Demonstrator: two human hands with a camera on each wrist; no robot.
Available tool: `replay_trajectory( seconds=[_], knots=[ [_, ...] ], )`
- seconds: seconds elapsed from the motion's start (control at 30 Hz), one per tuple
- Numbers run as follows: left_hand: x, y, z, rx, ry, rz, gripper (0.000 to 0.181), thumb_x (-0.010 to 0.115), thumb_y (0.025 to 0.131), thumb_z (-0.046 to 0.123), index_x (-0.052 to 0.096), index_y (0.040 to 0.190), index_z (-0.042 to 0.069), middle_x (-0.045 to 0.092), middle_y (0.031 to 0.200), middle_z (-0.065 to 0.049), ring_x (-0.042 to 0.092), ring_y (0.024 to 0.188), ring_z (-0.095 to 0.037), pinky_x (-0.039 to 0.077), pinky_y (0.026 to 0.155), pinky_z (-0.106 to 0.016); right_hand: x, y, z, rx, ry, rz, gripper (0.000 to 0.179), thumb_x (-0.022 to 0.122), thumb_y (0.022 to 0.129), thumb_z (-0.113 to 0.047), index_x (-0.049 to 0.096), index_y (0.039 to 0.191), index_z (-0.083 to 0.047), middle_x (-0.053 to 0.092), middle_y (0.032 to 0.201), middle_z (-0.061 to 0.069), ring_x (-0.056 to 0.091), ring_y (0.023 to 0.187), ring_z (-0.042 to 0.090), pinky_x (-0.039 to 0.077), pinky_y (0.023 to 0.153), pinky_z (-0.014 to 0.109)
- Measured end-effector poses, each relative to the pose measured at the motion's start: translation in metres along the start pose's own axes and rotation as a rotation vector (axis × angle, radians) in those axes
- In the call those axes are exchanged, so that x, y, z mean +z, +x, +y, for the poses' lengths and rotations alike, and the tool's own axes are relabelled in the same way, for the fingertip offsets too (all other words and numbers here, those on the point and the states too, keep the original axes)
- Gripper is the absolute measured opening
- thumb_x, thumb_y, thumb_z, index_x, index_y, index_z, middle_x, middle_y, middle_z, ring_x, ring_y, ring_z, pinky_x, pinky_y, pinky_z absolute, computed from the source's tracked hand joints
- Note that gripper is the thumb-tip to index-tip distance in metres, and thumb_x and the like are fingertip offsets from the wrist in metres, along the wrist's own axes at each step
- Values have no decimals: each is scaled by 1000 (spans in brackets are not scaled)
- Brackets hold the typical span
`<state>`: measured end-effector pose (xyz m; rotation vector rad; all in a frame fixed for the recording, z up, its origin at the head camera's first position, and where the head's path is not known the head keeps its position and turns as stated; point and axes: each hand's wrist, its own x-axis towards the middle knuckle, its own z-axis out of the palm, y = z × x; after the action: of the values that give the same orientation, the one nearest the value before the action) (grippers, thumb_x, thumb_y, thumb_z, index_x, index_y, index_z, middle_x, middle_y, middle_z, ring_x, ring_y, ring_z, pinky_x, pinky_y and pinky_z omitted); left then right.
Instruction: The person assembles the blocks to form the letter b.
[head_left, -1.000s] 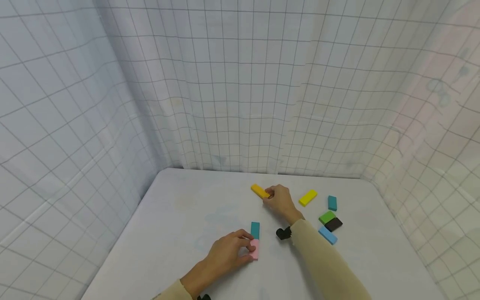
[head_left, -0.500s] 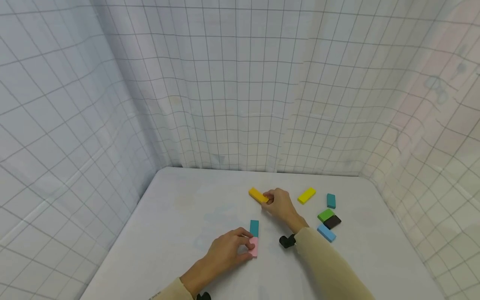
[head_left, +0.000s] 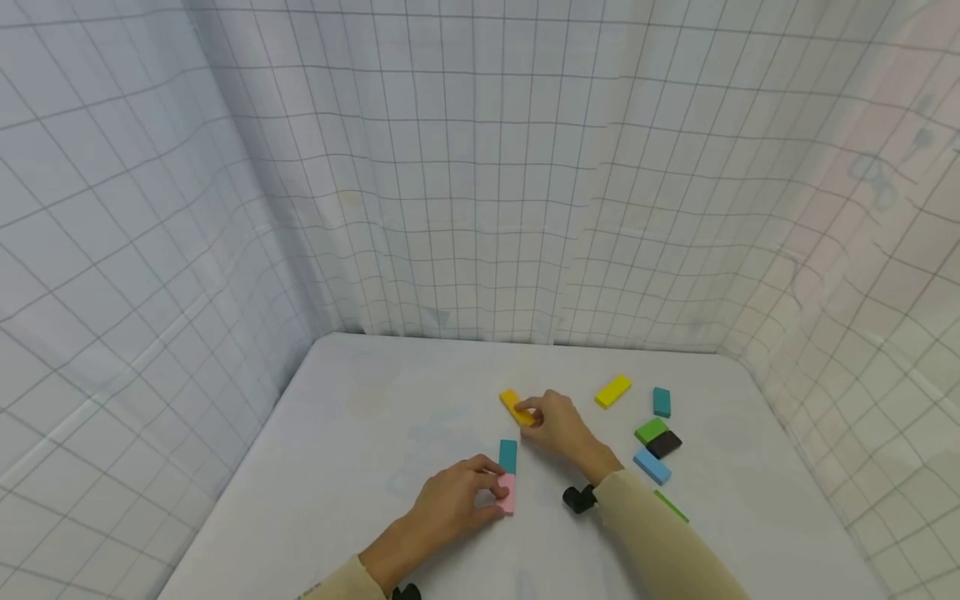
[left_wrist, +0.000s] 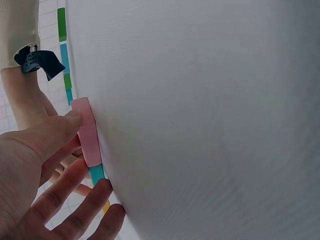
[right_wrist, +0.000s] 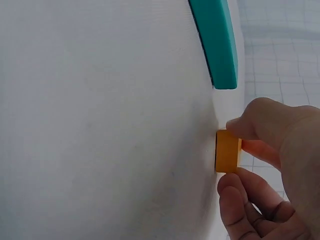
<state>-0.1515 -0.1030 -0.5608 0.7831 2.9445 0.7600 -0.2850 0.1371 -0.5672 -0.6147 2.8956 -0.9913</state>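
My left hand [head_left: 453, 500] holds a pink block [head_left: 507, 497] lying flat on the white table, the thumb on one side and fingertips on the other. A teal block [head_left: 507, 455] lies end to end with the pink one, just beyond it. Slightly farther off, my right hand [head_left: 561, 429] pinches an orange-yellow block [head_left: 512, 402] near its closer end. This block slants toward the teal one. In the right wrist view thumb and fingers grip the orange-yellow block [right_wrist: 227, 151] by its sides, with a gap between it and the teal block [right_wrist: 217, 45].
On the right lie a yellow block [head_left: 613, 391], another teal block [head_left: 662, 402], a green block [head_left: 651, 431] against a black one [head_left: 664, 444], and a light blue block [head_left: 652, 465]. A second green block [head_left: 672, 507] is partly hidden by the right sleeve. Gridded white curtains [head_left: 480, 208] enclose the table.
My right hand has drawn the orange-yellow block nearer to the teal block and turned it somewhat. Beside the right sleeve, a green block has come into sight. My left hand stays on the pink block.
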Motion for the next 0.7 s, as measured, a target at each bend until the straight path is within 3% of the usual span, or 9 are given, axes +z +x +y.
replay_trajectory(
  seconds=[0.33, 0.43, 0.53, 0.63, 0.7],
  knots=[
    [0, 2, -2, 15, -8, 4, 14, 98, 97, 32, 92, 108, 27, 81, 135, 7, 81, 120, -18, 70, 91, -38, -5, 2, -3, -88, -36, -80, 27, 83, 110, -18, 86, 136, -10, 69, 99, 2, 57, 87, 12, 50, 78, 25],
    [-2, 2, -1, 16, -8, 4, 13, 98, 97, 32, 92, 108, 27, 80, 136, 7, 81, 121, -18, 70, 91, -37, -7, 3, -1, -104, -33, -72, 30, 81, 111, -16, 83, 140, -10, 70, 115, 7, 59, 93, 14, 53, 82, 26],
    [-2, 2, -1, 25, -3, 13, 13, 98, 97, 32, 93, 108, 27, 80, 135, 7, 81, 120, -18, 70, 89, -37, -7, 7, 2, -127, -23, -74, 37, 80, 112, -15, 79, 148, -10, 69, 143, 13, 67, 103, 16, 60, 89, 31],
    [-2, 1, 0, 27, -4, 18, 14, 98, 97, 32, 93, 109, 26, 81, 134, 6, 81, 119, -18, 70, 90, -38, -7, 11, 5, -142, -15, -118, 42, 78, 113, -16, 74, 154, -13, 62, 167, 13, 71, 115, 17, 64, 100, 38],
    [-2, 1, 0, 25, -6, 16, 15, 98, 98, 32, 93, 111, 26, 81, 135, 6, 81, 120, -18, 70, 92, -39, -8, 13, 6, -144, -7, -155, 43, 77, 113, -17, 73, 156, -13, 59, 173, 13, 71, 117, 18, 64, 106, 42]
  ],
)
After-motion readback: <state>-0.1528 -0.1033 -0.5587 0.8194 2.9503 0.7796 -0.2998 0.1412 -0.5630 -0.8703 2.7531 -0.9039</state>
